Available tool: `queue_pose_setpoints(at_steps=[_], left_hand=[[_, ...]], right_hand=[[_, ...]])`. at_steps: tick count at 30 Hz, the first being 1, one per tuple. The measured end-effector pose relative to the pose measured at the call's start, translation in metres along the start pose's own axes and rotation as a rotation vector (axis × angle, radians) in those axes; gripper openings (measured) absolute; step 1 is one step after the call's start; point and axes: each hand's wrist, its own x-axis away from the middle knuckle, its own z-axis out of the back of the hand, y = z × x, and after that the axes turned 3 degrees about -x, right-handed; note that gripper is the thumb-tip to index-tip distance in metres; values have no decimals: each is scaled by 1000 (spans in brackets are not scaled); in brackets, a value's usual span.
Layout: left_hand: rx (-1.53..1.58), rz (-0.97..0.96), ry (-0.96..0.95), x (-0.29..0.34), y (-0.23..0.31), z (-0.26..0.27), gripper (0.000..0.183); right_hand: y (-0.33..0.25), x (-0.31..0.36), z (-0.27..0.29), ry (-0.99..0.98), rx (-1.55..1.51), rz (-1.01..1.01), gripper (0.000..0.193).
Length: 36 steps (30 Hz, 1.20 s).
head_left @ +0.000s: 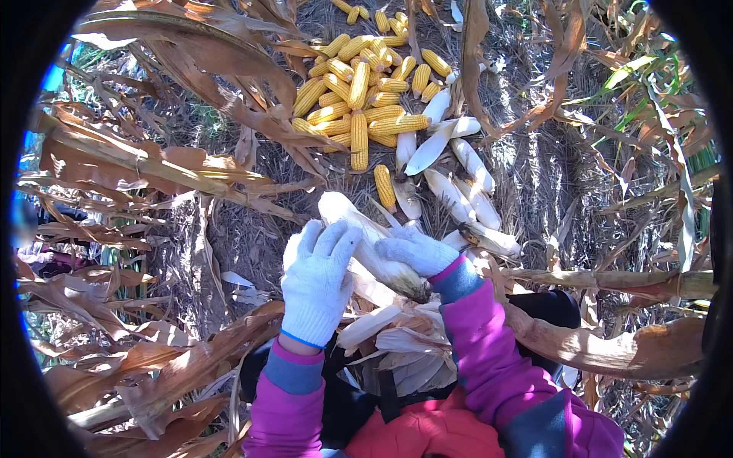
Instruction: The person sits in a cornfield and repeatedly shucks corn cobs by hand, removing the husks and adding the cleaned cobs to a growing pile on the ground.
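Observation:
An ear of corn in its pale husk (365,233) lies slantwise between my two gloved hands, its dark stalk end toward my lower right. My right hand (416,248) is closed over its lower half from the right side. At its upper left, my left hand (317,271) has bent fingers closed against the husk; the thumb and exact grip are partly hidden. Loose stripped husks (405,343) are heaped just below, close to my body. Beyond the hands lies one bare yellow cob (384,188).
A pile of husked yellow corn (359,84) is on the ground ahead. Several ears still in white husks (466,191) lie to its right. Dry stalks (168,172) and brown leaves (611,347) crowd in from both sides, some crossing near my arms.

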Motion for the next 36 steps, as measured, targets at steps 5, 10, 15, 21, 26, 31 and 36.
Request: queue_pose_setpoints(at_steps=[5,10,15,21,26,31,36], left_hand=[[23,-261,119,4,4,2,52],[694,343,-23,23,20,-22,63],[1155,467,-79,48,41,-60,78],[1350,492,-11,87,84,-77,81],[1171,654,-52,100,95,-78,76],[1219,753,-46,104,96,-81,67],[2071,656,-136,101,91,-74,59]], right_hand=[[-35,45,-22,110,225,111,58],[-27,63,-43,313,-630,175,43],[-39,79,-65,426,-120,304,71],[-29,77,-96,603,-298,318,55],[-35,87,-109,747,-304,268,37],[-44,88,-117,805,-325,233,21],[-37,87,-112,806,-545,215,14]])
